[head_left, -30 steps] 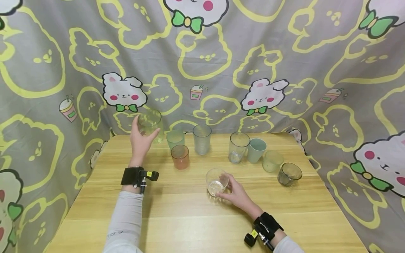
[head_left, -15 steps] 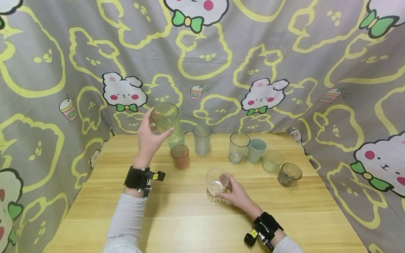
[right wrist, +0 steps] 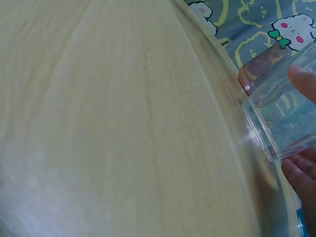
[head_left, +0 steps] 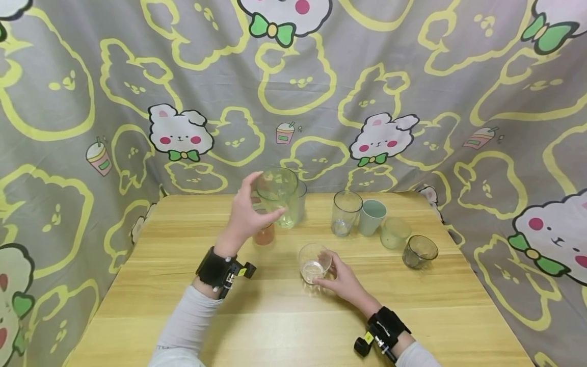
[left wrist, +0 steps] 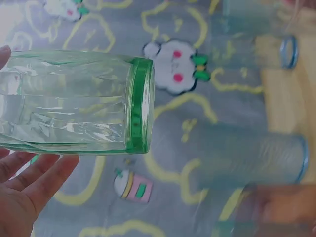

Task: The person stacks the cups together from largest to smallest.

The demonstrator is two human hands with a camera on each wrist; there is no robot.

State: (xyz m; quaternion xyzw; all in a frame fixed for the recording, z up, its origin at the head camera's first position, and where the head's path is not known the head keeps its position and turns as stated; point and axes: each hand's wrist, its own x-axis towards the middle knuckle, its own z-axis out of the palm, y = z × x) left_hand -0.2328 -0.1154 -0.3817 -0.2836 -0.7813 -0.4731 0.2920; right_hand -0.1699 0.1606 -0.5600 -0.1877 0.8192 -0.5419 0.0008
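My left hand (head_left: pixel 247 214) grips a tall transparent green glass (head_left: pixel 281 191) between thumb and fingers, holding it up over the back of the table. In the left wrist view, the green glass (left wrist: pixel 74 103) shows a thick green base. My right hand (head_left: pixel 345 281) holds a short clear glass (head_left: pixel 314 262) round its side, near the table's middle; in the right wrist view, that clear glass (right wrist: pixel 286 116) stands at the right edge. A small orange glass (head_left: pixel 264 236) is partly covered by my left hand. Behind the green glass shows a greyish textured tumbler (head_left: pixel 302 199).
To the right stand a tall clear glass (head_left: pixel 347 214), a grey-green cup (head_left: pixel 372 219), a pale yellow-green glass (head_left: pixel 395 233) and a dark grey glass (head_left: pixel 420 253). A patterned curtain (head_left: pixel 312 76) hangs round the wooden table (head_left: pixel 275 326).
My left hand has carried the green glass rightward from the table's back left, first up, then lower, to in front of the textured tumbler. The right hand and clear glass have stayed put.
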